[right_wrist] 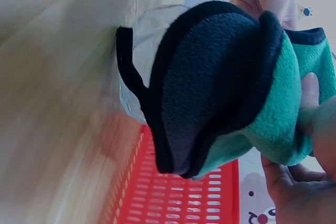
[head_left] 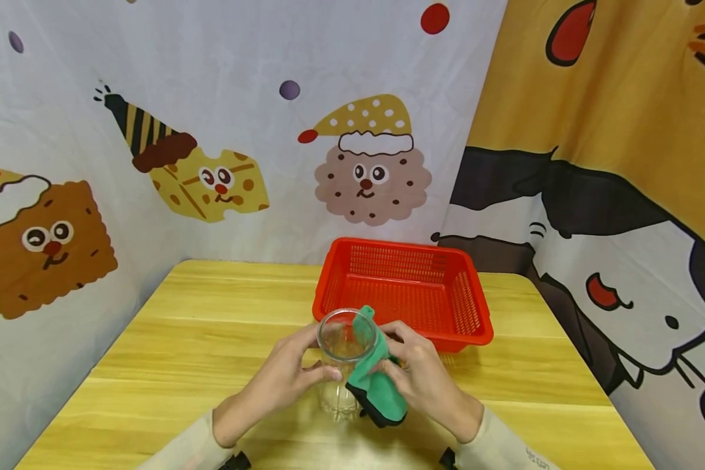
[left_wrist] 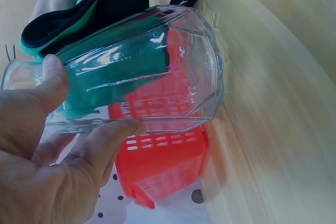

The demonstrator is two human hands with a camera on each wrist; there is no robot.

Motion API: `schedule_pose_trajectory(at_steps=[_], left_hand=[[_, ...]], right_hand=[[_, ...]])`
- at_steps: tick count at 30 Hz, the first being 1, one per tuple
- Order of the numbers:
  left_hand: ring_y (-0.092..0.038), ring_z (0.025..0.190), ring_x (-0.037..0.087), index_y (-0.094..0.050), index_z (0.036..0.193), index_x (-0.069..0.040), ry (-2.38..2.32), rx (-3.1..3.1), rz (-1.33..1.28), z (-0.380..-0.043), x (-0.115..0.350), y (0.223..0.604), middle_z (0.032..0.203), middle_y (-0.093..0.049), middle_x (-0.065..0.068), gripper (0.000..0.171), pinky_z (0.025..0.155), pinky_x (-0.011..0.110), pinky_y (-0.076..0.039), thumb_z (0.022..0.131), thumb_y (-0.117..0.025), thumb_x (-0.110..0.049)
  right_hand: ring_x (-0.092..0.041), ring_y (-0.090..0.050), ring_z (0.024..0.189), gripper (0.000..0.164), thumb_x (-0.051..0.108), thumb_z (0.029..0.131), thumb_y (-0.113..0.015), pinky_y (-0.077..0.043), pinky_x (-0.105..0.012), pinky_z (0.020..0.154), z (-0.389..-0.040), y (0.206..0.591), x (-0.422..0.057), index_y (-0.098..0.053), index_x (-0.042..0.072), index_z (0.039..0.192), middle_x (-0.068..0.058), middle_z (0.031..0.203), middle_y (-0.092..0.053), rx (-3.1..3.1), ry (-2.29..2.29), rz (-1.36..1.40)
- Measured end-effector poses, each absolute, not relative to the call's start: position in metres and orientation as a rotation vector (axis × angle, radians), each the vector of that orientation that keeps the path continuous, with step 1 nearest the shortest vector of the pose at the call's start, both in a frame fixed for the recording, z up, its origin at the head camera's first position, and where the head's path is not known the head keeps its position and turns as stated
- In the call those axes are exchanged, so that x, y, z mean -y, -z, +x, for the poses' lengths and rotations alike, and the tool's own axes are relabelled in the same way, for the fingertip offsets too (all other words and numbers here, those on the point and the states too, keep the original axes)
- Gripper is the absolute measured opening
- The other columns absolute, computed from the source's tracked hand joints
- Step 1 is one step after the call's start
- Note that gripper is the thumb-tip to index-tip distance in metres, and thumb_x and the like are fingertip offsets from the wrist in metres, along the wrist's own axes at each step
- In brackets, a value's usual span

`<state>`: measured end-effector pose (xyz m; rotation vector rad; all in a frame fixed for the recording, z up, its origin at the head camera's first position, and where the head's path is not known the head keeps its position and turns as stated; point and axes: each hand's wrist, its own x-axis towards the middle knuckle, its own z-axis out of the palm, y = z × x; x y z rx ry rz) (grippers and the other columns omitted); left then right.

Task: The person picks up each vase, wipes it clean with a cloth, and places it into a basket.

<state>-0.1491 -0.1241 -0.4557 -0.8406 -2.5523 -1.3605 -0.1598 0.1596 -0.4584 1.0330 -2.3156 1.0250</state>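
A clear faceted glass (head_left: 343,365) is held just above the wooden table (head_left: 182,352) in front of me. My left hand (head_left: 294,377) grips its side, thumb and fingers curled round the wall (left_wrist: 142,77). My right hand (head_left: 414,375) holds a green cloth with a black underside (head_left: 378,385) against the glass's right side, and part of the cloth is tucked over the rim into the glass. In the right wrist view the cloth (right_wrist: 220,93) covers most of the glass (right_wrist: 142,72), with my right fingers (right_wrist: 310,108) pinching the green edge.
A red perforated plastic basket (head_left: 405,290) stands empty just behind the glass, at the table's far middle. Printed cartoon curtains close off the back and right sides. Bare tabletop stretches to the left.
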Motion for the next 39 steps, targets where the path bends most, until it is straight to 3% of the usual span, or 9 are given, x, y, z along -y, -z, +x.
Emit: schedule_pose_trajectory(at_steps=[7,11,18,26,32,39], left_hand=[[-0.083,0.123,0.037,-0.067,0.158,-0.013,1.369,2.542,-0.853,-0.149,0.124,0.455,0.138,-0.083,0.011,0.072,0.095,0.044,-0.073,0.093,-0.097,-0.015],[-0.083,0.123,0.035,-0.066,0.158,-0.013,1.344,2.549,-0.853,-0.148,0.124,0.455,0.138,-0.083,0.011,0.073,0.099,0.047,-0.073,0.092,-0.097,-0.016],[-0.082,0.119,0.037,-0.066,0.158,-0.01,1.375,2.562,-0.846,-0.148,0.124,0.455,0.136,-0.082,0.013,0.072,0.087,0.038,-0.072,0.093,-0.096,-0.018],[-0.082,0.121,0.036,-0.066,0.158,-0.01,1.34,2.554,-0.853,-0.147,0.122,0.456,0.136,-0.082,0.011,0.073,0.094,0.035,-0.07,0.092,-0.097,-0.014],[-0.081,0.119,0.037,-0.065,0.159,-0.01,1.368,2.563,-0.841,-0.146,0.122,0.455,0.135,-0.082,0.009,0.073,0.086,0.034,-0.07,0.093,-0.097,-0.015],[-0.082,0.124,0.034,-0.066,0.158,-0.015,1.354,2.574,-0.842,-0.146,0.122,0.455,0.138,-0.081,0.007,0.071,0.096,0.034,-0.069,0.095,-0.096,-0.018]], right_hand=[[-0.024,-0.084,0.107,0.036,0.003,0.092,-0.094,-0.074,-0.026,0.089,-0.161,0.454,-0.161,-0.088,0.002,0.127,-0.014,0.13,-0.077,2.384,-0.948,1.116],[-0.024,-0.083,0.109,0.038,0.003,0.095,-0.091,-0.072,-0.021,0.09,-0.162,0.453,-0.161,-0.085,-0.004,0.132,-0.016,0.132,-0.074,2.439,-0.931,1.171],[-0.018,-0.082,0.106,0.044,0.007,0.096,-0.091,-0.069,-0.014,0.089,-0.162,0.453,-0.164,-0.082,-0.005,0.137,-0.013,0.128,-0.073,2.517,-0.842,1.224],[-0.011,-0.078,0.103,0.053,0.008,0.096,-0.092,-0.066,-0.009,0.085,-0.159,0.452,-0.17,-0.076,-0.008,0.145,-0.01,0.124,-0.072,2.63,-0.761,1.257],[-0.008,-0.079,0.097,0.057,0.004,0.1,-0.088,-0.063,-0.006,0.081,-0.159,0.45,-0.171,-0.069,-0.011,0.152,-0.012,0.121,-0.071,2.698,-0.717,1.289],[-0.009,-0.08,0.092,0.058,0.005,0.1,-0.089,-0.061,-0.004,0.077,-0.161,0.454,-0.173,-0.069,-0.011,0.152,-0.015,0.117,-0.074,2.742,-0.617,1.317]])
